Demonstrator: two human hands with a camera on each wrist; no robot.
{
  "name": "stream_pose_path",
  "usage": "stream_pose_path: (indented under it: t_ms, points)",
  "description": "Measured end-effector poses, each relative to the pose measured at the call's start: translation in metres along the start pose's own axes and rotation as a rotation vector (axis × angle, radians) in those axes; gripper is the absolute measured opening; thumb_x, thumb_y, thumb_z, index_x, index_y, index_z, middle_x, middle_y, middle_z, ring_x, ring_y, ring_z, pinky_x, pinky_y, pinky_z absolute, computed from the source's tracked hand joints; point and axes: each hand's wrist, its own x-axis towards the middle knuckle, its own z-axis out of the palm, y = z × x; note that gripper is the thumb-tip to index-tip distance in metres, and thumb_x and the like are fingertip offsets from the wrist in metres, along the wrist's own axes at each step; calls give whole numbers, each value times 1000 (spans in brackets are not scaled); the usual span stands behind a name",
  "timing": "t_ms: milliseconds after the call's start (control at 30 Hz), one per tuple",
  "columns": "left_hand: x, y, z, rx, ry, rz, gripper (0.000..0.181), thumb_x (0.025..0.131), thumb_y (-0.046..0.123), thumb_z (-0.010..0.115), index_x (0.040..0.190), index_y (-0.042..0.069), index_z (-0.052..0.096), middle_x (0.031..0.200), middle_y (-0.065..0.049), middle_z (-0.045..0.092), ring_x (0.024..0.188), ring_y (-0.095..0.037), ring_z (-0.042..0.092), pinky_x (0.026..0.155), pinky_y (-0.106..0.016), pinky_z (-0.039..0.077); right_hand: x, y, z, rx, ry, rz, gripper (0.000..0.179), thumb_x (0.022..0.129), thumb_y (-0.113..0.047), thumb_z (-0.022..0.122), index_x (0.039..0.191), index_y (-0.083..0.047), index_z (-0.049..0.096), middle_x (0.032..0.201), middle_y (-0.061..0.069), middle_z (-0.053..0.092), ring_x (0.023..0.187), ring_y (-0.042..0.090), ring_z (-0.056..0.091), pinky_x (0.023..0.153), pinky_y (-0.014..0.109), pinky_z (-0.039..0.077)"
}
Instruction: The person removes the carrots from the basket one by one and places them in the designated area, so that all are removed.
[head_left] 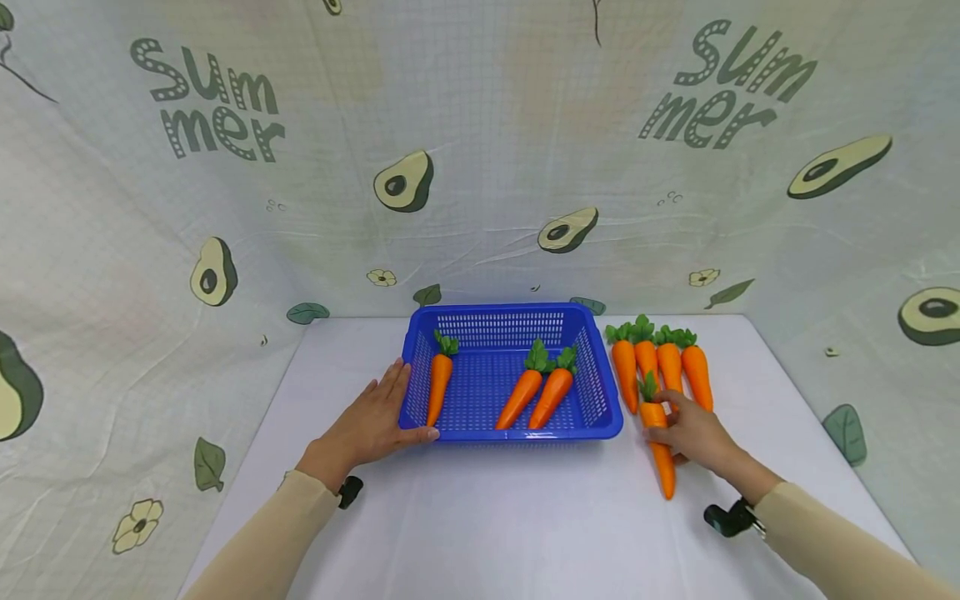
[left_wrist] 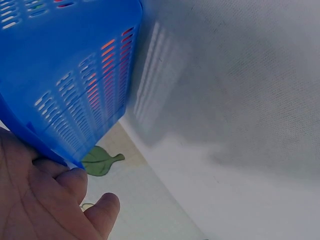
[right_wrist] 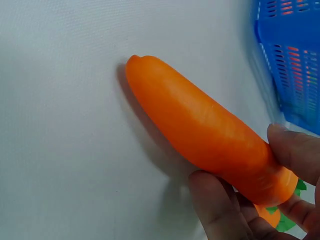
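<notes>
In the head view, my left hand (head_left: 375, 422) rests against the near left corner of a blue plastic basket (head_left: 517, 435). Its fingers lie straight along the side, and the thumb reaches onto the front rim. The left wrist view shows the fingertips right at the basket's rim (left_wrist: 30, 131). My right hand (head_left: 693, 433) pinches an orange carrot (right_wrist: 200, 125) near its leafy top, with thumb and fingers on opposite sides. This carrot's narrow end points toward me, close over the table. Behind it lie several more carrots (head_left: 623, 371) in a row, partly overlapped by hand and carrot.
Inside the basket, one carrot (head_left: 440, 383) lies at the left and two others, including a slanted carrot (head_left: 519, 398), lie toward the right. A white-covered table (head_left: 495, 525) bears everything. Behind it hangs a printed cloth (head_left: 480, 100) with avocados and leaves.
</notes>
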Motion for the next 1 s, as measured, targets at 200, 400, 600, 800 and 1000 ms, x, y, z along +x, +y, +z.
stream_pose_path:
  t_ms: [200, 400, 600, 800, 1000]
  points:
    - [0, 0, -1, -8, 5, 3, 131, 84, 87, 59, 168, -1, 10, 177, -20, 8, 163, -38, 16, 131, -59, 18, 0, 0, 2, -15, -5, 18, 75, 93, -25, 83, 148, 4, 42, 101, 24, 63, 64, 21, 67, 60, 36, 64]
    - [0, 1, -2, -8, 4, 0, 131, 84, 87, 59, 168, -1, 11, 177, -20, 8, 163, -38, 16, 131, -58, 18, -2, 0, 2, -29, 1, 18, 74, 93, -27, 83, 147, 4, 43, 98, 22, 64, 63, 22, 67, 59, 35, 63]
    - [-1, 2, -3, -9, 4, 0, 130, 84, 87, 59, 168, -1, 12, 177, -20, 8, 163, -38, 17, 131, -59, 19, 0, 1, 2, -31, 1, 20, 74, 93, -29, 82, 147, 3, 43, 98, 21, 64, 63, 21, 67, 60, 35, 63]
    - [-1, 2, -4, -3, 0, 0, 131, 84, 87, 59, 168, -1, 11, 177, -20, 8, 163, -39, 18, 130, -58, 20, 0, 2, -2, -55, 4, 9, 79, 95, -34, 80, 150, 5, 40, 108, 26, 64, 66, 21, 65, 62, 35, 63]
    - [-1, 2, -5, -6, -1, 8, 130, 84, 87, 59, 168, -1, 12, 177, -21, 9, 163, -39, 17, 130, -58, 20, 3, 1, -9, -81, 32, -13, 91, 95, -44, 79, 153, 11, 35, 117, 30, 63, 76, 22, 64, 67, 33, 61]
